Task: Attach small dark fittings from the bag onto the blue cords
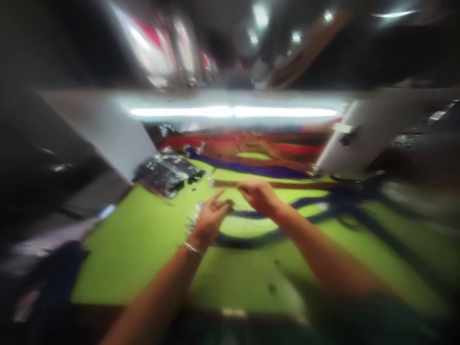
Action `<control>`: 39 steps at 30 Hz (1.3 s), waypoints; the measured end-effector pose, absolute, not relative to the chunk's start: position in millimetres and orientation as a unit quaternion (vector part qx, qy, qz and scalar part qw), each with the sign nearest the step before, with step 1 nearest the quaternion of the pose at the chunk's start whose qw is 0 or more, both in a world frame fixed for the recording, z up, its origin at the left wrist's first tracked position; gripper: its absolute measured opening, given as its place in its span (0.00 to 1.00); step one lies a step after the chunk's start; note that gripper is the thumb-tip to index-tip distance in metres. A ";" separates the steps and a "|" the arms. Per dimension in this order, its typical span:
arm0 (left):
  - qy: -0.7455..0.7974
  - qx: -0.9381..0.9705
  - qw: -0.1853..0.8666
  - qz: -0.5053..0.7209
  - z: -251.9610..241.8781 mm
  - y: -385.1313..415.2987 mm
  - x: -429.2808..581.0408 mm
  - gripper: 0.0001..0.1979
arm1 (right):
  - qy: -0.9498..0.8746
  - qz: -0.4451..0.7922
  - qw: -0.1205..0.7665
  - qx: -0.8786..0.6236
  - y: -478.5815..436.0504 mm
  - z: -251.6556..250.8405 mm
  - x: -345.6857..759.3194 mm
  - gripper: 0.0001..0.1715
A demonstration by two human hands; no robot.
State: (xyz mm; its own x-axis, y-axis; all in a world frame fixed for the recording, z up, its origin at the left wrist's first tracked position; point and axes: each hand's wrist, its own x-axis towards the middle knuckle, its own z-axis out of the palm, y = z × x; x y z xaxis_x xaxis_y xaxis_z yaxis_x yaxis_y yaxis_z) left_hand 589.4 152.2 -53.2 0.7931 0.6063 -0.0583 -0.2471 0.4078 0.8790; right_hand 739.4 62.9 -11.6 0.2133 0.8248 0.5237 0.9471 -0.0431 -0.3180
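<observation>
My left hand (210, 218), with a bracelet at its wrist, pinches a small dark piece (230, 204) between thumb and fingertips; the index finger points forward. This piece sits at the left end of a dark blue wire bundle (247, 214), and a few thin strands show around it. Up and to the right, my right hand (259, 195) is closed, its fingertips pressed together above the green surface. What it pinches, if anything, is too blurred to make out. Just behind that hand runs a brown wire bundle (226, 183). Below the hands a second dark bundle (247, 241) curves across.
Clear plastic bags of black parts (168, 172) lie at the back left of the green tabletop (118, 249). Red and orange bundles (230, 143) and a purple-blue bundle (251, 167) lie along the back. White panels (115, 139) stand at both sides beneath a bright tube light (233, 112).
</observation>
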 end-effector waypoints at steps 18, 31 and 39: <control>0.120 0.554 0.811 0.141 -55.7 113.2 627.2 0.18 | -0.518 0.150 0.411 -0.735 -7.7 -24.5 759.6 0.11; 0.175 0.422 0.889 0.039 -75.7 74.4 664.0 0.17 | -0.378 0.020 0.452 -0.808 -63.6 -64.9 757.8 0.10; 0.171 0.433 0.885 0.003 -85.5 39.5 700.1 0.21 | -0.330 -0.024 0.439 -0.835 -102.0 -78.1 783.7 0.10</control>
